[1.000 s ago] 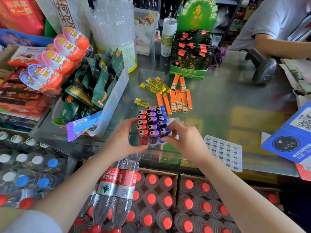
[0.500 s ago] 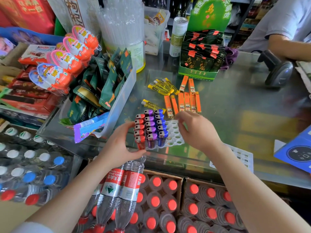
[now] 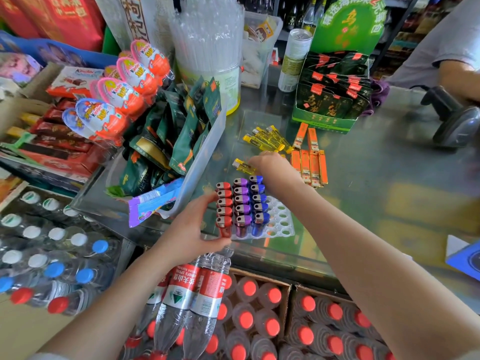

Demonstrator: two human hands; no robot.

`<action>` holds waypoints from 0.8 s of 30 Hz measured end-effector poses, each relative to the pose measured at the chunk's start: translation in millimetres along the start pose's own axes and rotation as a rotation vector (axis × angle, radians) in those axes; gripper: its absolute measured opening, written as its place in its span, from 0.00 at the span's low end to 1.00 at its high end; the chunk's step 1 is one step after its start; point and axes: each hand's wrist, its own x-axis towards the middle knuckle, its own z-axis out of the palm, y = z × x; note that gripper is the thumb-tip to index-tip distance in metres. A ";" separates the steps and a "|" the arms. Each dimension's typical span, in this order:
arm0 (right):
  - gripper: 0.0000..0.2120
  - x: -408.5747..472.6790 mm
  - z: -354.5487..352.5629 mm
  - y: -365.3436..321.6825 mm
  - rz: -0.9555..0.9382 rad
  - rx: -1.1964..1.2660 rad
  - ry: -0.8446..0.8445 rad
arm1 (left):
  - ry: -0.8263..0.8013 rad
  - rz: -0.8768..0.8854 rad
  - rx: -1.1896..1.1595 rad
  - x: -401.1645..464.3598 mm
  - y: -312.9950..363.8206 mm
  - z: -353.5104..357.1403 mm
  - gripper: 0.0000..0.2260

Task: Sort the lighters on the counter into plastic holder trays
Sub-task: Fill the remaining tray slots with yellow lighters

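Shop clutter rings a glass-topped counter [image 3: 376, 203], with snack packets in a clear bin at the left and crates of red-capped water bottles below its front edge. Near that edge sits a white plastic holder tray with round holes [image 3: 281, 223]; its left part carries three upright rows of lighters, red [image 3: 224, 203], purple [image 3: 241, 201] and blue [image 3: 258, 198], while the holes on its right side are bare. The left hand [image 3: 189, 229] cups the tray's left side, fingers spread loosely, the fingertips [image 3: 211, 197] against the red row and the thumb along the near edge. The right hand [image 3: 272, 165] reaches beyond the tray, its fingers curled down onto a single yellow translucent lighter [image 3: 242, 165] lying flat on the glass; whether they have closed on it cannot be told. Just beyond lies a loose cluster of more yellow lighters [image 3: 268, 139], and to the right of the hand a group of flat orange lighters [image 3: 310, 157].
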 end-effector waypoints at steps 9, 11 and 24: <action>0.09 -16.2 -15.0 10.7 0.147 0.290 0.065 | -0.014 -0.020 -0.003 1.5 10.0 -5.9 0.37; 0.07 -36.8 -15.9 20.5 0.184 0.587 0.222 | 0.013 -0.015 0.019 1.0 13.2 -6.3 0.35; 0.14 -85.8 24.0 36.4 0.226 0.785 0.352 | 0.020 0.017 0.130 0.4 25.2 0.8 0.37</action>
